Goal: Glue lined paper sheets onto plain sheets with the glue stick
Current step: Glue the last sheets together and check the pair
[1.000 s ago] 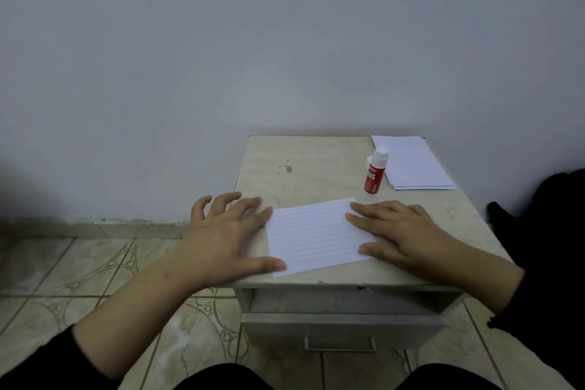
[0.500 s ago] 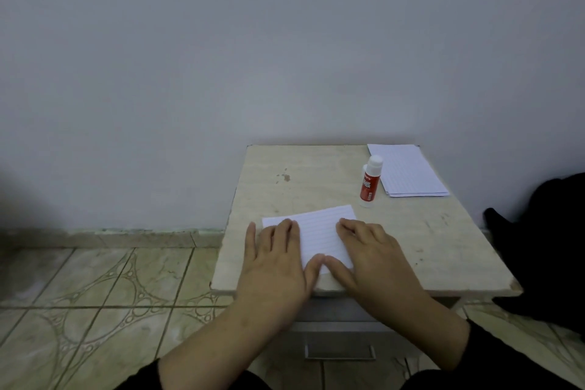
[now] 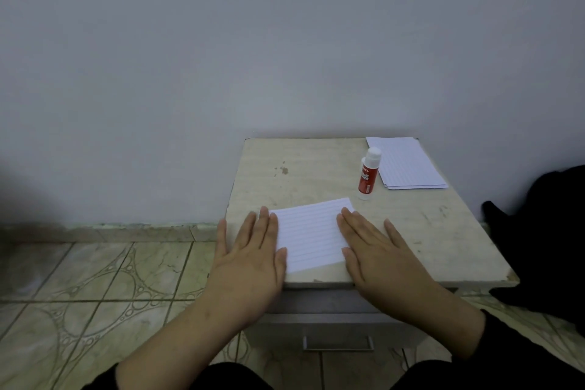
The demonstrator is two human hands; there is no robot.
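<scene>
Risk: the lined sheet (image 3: 311, 236), lying at the table's (image 3: 443, 231) near edge, may skew or crease if the flat palms press unevenly. Left hand (image 3: 251, 255) and right hand (image 3: 376, 252) lie flat, fingers straight, one on each side edge; neither grip encloses it. Glue stick (image 3: 368, 173) stands capped, near the far-right corner.

Grey wall (image 3: 285, 41), patterned floor tiles (image 3: 95, 279), worn bedside cabinet (image 3: 443, 231)

Table (image 3: 427, 231): lined sheet (image 3: 311, 236) at near edge, between left hand (image 3: 250, 258) and right hand (image 3: 376, 255) (both flat on its ends). Glue stick (image 3: 367, 174) upright behind; paper stack (image 3: 406, 165) at far right corner, just beside it.
</scene>
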